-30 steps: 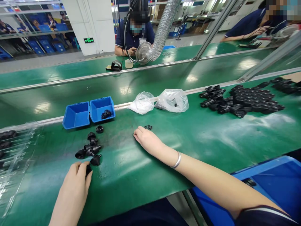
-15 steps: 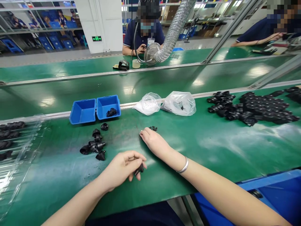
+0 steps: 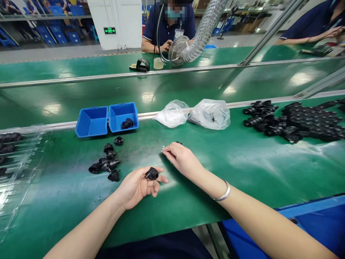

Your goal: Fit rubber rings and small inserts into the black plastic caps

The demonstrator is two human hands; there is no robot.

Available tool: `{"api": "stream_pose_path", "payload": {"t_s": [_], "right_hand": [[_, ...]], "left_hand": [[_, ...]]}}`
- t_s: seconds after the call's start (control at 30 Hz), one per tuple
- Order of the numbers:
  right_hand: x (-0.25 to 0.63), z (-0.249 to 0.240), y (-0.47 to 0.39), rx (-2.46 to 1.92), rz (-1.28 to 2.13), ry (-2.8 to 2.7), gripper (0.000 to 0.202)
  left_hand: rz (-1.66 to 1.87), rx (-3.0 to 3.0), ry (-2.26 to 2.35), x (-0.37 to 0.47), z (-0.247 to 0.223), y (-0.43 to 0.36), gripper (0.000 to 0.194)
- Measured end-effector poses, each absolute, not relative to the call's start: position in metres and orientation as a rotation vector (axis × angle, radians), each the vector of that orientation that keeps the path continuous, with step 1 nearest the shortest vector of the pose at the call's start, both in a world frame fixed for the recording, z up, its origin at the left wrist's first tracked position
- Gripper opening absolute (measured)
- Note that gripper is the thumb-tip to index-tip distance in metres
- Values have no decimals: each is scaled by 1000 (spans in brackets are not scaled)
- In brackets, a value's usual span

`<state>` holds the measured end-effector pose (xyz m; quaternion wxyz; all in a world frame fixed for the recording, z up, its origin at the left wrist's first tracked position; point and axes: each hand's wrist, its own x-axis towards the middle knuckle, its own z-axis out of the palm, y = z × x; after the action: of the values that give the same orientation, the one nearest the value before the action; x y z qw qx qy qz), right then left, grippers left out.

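My left hand (image 3: 139, 187) is turned palm up and holds a black plastic fitting (image 3: 152, 174) between thumb and fingers, its round opening facing right. My right hand (image 3: 183, 158), with a silver bangle on the wrist, pinches a tiny pale piece (image 3: 162, 148) at its fingertips, just above the green mat. That piece is too small to name. Behind the right hand, a little pile of small black parts (image 3: 178, 142) is mostly hidden. Several loose black fittings (image 3: 106, 163) lie on the mat left of my left hand.
Two blue bins (image 3: 93, 122) stand at the back; the right one holds black rings (image 3: 127, 123). Two clear plastic bags (image 3: 209, 115) sit beside them. Many black parts (image 3: 309, 120) are heaped at right, clear trays (image 3: 23, 158) at left. A blue crate (image 3: 318, 226) stands below the edge. A co-worker (image 3: 172, 27) sits opposite.
My left hand has rolled palm up, bringing the black fitting into full view. My right hand has drawn slightly right from the small parts, a tiny pale piece now showing in its fingertips.
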<state>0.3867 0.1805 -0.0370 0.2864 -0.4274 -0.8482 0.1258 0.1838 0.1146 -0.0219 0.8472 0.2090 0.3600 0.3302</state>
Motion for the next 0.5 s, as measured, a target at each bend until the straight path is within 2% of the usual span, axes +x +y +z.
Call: {"api": "stream_pose_path", "payload": {"t_s": [0.2,0.5], "right_hand": [[387,-29,148,-1262,855,-2011,16],[385,-49,144,-1344,1285,-1714,28]], "left_hand": [[654,376,720,183,-24,115,42],[637,261,741,184,-23,114,42]]}}
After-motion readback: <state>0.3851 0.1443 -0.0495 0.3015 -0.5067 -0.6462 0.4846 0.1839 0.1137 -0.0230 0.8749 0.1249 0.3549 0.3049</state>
